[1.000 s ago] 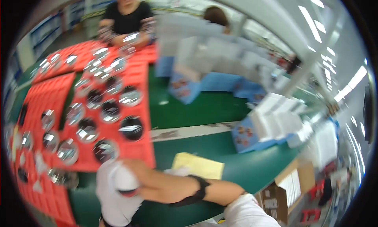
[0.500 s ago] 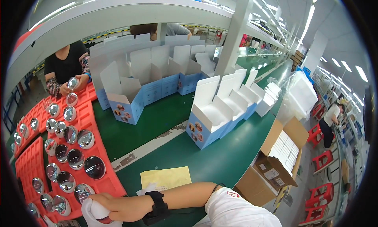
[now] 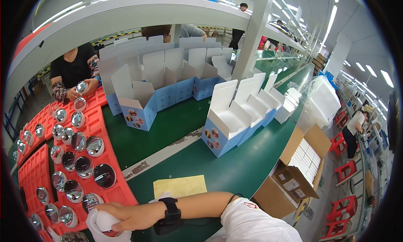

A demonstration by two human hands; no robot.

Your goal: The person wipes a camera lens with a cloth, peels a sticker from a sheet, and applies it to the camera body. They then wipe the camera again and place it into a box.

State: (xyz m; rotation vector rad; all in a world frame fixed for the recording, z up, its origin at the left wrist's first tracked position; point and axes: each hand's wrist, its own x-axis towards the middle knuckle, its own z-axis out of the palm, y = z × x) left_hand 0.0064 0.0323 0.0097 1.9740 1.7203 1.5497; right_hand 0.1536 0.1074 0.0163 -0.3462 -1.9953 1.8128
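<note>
My right hand (image 3: 126, 217) reaches in from the lower right, a black band round its wrist. Its fingers are closed on a white rounded piece (image 3: 105, 221) at the lower edge, seated in a larger white wrap or shell; a reddish patch shows beneath the thumb. Beside the fingers, a mirror-fronted ball (image 3: 91, 201) rests in the red tray (image 3: 121, 187). Several similar balls with white backs and shiny domed fronts, such as a large dark one (image 3: 104, 175), fill the tray. My left hand is not in view.
Open blue-and-white boxes (image 3: 220, 137) line the green bench (image 3: 176, 162). A yellow paper (image 3: 179, 186) lies near my forearm. An open carton (image 3: 304, 162) of white packs stands at the right. Across the bench, a co-worker's hands (image 3: 86, 87) hold another ball. A post (image 3: 252, 40) rises beyond.
The view has shifted slightly, so the bench things sit a little further right. My right hand keeps its grip on the white piece. A distant standing person now shows behind the post.
</note>
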